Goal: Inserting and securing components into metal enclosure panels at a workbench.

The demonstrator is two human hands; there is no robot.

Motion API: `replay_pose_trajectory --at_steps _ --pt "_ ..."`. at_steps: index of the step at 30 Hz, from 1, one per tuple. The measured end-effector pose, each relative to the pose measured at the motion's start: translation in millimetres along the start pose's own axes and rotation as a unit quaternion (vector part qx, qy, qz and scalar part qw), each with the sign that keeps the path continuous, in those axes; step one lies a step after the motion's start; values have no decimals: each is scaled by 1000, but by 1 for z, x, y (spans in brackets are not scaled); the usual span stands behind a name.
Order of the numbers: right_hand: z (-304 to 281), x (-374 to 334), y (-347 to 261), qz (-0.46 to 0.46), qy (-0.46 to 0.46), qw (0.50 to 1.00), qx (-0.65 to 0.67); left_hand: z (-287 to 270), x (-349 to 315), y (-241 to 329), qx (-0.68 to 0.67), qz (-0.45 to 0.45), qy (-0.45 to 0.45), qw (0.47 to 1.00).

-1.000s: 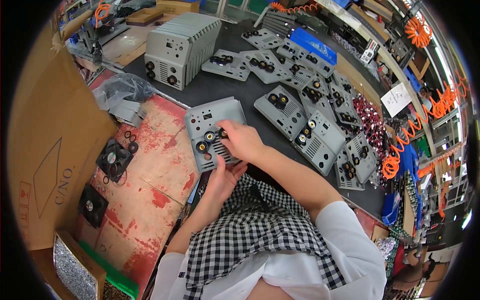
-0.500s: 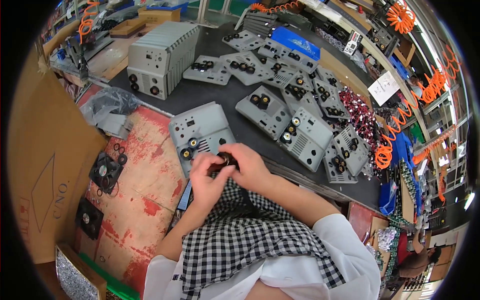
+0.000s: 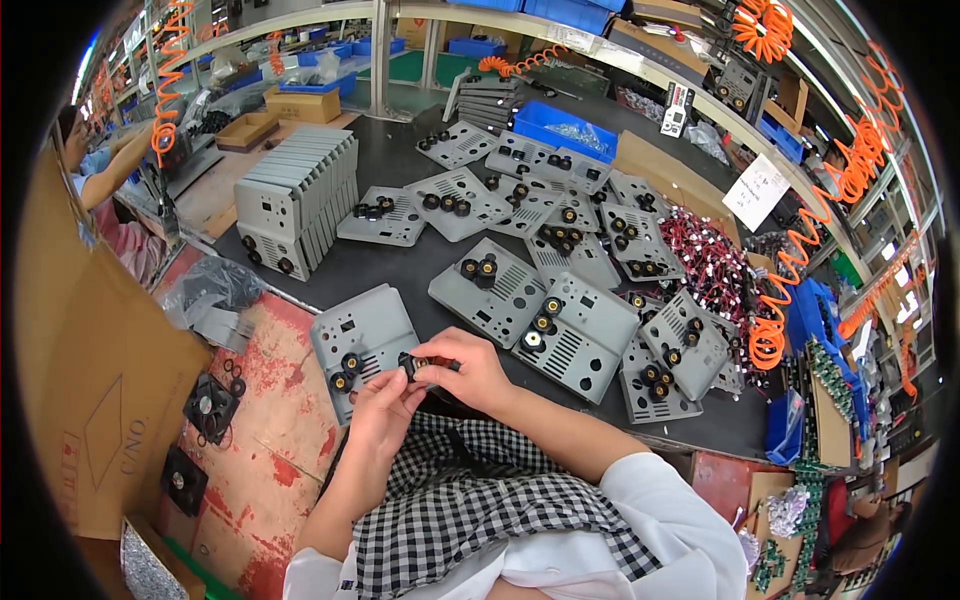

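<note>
The fingertips of the left hand and right hand meet in a pinch on one small black socket, which is held just above the right edge of the near grey panel; finer detail of the part is hidden by the fingers. The likeliest fault is a dropped socket: the grip is by fingertips alone, and a slip during turning could send it down to the checked apron. A second risk is a nudged panel, since the left hand works close beside it and the panel lies at the border of the black work mat and the red-painted worktop; its sockets, if loose, could then roll.

Counts, outward: two brass-centred sockets on the near panel; two larger neighbours to its right, the left panel and the right panel, the latter bearing three sockets in a row; one upright panel stack, its members too tightly set to count; further panels overlapping beyond a sure tally; two black fans, an upper and a lower; one blue bin on the mat; one heap of red wire leads, uncountable.
</note>
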State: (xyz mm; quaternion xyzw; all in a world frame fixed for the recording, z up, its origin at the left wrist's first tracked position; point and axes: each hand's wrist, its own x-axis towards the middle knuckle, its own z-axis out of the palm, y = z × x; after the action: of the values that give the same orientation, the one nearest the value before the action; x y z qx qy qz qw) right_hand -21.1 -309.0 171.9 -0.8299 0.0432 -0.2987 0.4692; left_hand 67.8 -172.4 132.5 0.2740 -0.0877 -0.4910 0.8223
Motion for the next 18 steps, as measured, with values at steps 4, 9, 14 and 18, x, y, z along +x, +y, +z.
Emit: replay_pose_trajectory --at_steps 4,9,14,18 --pt "-7 1 4 -25 -12 999 -28 15 -4 -5 -37 -36 60 997" --pt "-9 8 -3 -116 -72 987 -83 1 -8 -17 -99 -26 28 994" --pt "-7 11 -13 -158 -93 975 -128 2 -15 -16 -124 -12 -15 992" --pt "-5 20 -2 -242 -131 956 -101 -10 -18 -16 -134 -16 -22 991"
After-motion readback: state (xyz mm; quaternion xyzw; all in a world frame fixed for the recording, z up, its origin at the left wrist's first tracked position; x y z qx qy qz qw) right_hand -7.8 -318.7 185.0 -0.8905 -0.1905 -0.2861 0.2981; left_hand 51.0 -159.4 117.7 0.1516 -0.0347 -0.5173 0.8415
